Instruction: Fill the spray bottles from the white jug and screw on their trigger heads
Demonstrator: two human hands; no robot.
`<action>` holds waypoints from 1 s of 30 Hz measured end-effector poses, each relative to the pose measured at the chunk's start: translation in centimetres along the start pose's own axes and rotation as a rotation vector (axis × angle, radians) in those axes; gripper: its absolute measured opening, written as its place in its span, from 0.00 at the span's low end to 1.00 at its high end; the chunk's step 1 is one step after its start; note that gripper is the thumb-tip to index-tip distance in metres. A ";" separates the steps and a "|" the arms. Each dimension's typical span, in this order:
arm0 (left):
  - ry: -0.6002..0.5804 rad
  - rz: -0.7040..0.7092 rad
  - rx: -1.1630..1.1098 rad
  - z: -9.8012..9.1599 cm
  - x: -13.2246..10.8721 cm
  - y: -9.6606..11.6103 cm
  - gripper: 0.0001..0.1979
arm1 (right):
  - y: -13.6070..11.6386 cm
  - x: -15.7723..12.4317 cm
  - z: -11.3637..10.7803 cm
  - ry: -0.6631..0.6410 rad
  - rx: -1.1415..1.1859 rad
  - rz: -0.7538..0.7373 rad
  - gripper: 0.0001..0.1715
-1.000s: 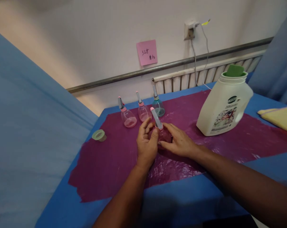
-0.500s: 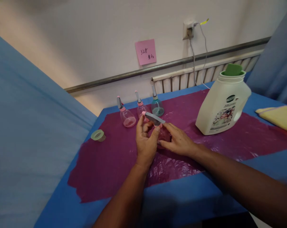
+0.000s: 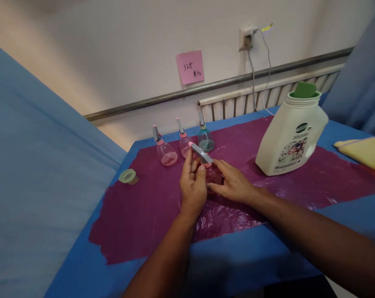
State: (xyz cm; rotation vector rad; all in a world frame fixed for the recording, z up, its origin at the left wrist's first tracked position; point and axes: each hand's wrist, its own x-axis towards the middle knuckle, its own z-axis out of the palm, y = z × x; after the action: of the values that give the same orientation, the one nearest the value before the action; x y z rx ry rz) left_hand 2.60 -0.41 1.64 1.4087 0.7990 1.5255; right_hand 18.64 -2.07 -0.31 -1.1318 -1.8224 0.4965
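Observation:
A small clear pink bottle (image 3: 212,174) with a grey spout and pink collar stands on the purple plastic sheet (image 3: 138,215). My right hand (image 3: 234,184) is wrapped round the bottle's round body. My left hand (image 3: 193,187) is at its left side, fingers and thumb pinched at the collar just under the grey spout (image 3: 200,152), which tilts up and to the left.
Behind stand two pink bottles (image 3: 165,154) (image 3: 184,145) and a teal one (image 3: 205,140). A white detergent jug (image 3: 291,132) with a green cap stands at the right, a green cap (image 3: 128,176) lies at the left, a yellow cloth (image 3: 364,151) lies far right.
The grey spout went from nearly upright to lying almost flat toward the left, then lifted partway. My left fingers shifted round the collar. The right hand stayed on the bottle.

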 end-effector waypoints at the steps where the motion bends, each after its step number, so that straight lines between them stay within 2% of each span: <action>1: 0.023 0.014 0.016 0.1 0.1 0.0 0.36 | 0.0 0.0 0.0 0.007 -0.004 0.005 0.40; 4: 0.097 0.066 0.066 0.2 0.3 -0.2 0.38 | -0.1 0.0 0.0 0.012 -0.019 0.025 0.40; 6: 0.106 0.078 0.070 0.2 0.4 -0.3 0.40 | -0.1 0.0 -0.1 0.014 -0.026 0.033 0.39; 12: 0.009 0.012 -0.006 0.1 0.0 -0.5 0.32 | -0.1 0.0 -0.1 0.034 -0.039 0.020 0.39; 19: 0.124 0.062 0.064 0.1 0.7 -0.7 0.40 | 0.0 0.0 0.0 0.024 -0.046 0.029 0.39; 25: 0.018 0.026 0.011 0.3 0.0 -0.4 0.35 | 0.4 0.0 0.1 0.025 -0.054 0.022 0.43; 30: 0.094 0.075 0.043 0.1 0.4 -0.1 0.32 | 0.3 -0.1 0.2 0.008 -0.031 0.005 0.43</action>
State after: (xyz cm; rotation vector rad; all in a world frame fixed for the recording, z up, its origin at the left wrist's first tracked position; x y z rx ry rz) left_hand 2.72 0.01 1.70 1.4206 0.8491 1.6507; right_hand 18.63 -2.04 -0.65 -1.1574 -1.8262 0.4673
